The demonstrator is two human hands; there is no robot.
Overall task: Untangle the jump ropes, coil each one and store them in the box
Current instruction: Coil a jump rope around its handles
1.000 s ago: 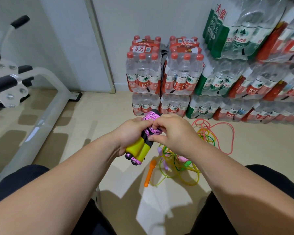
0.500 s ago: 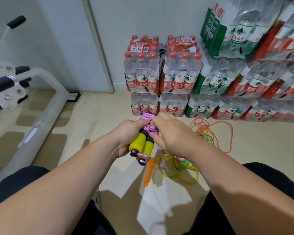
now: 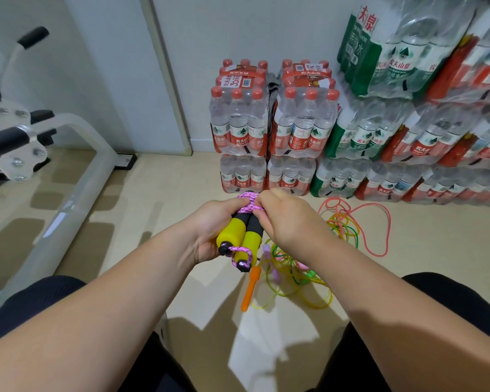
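A pink braided jump rope [image 3: 248,200] is wound around its two yellow-and-black foam handles [image 3: 239,236], held side by side. My left hand [image 3: 210,224] grips the handles from the left. My right hand [image 3: 290,219] pinches the pink wraps at the top of the bundle. On the floor below lies a tangle of thin ropes [image 3: 303,278] in yellow, green and pink, with an orange handle [image 3: 249,290] and a coral rope [image 3: 376,222] looping out to the right. No box is in view.
Shrink-wrapped packs of water bottles [image 3: 269,128] are stacked against the wall ahead and to the right. A white exercise machine frame [image 3: 68,193] slants across the floor on the left. My knees in dark trousers frame the bottom edge.
The bundle has been tilted so the handles' lower ends face me more. My right hand has shifted its fingers on the pink wraps. The tangle on the floor has not moved.
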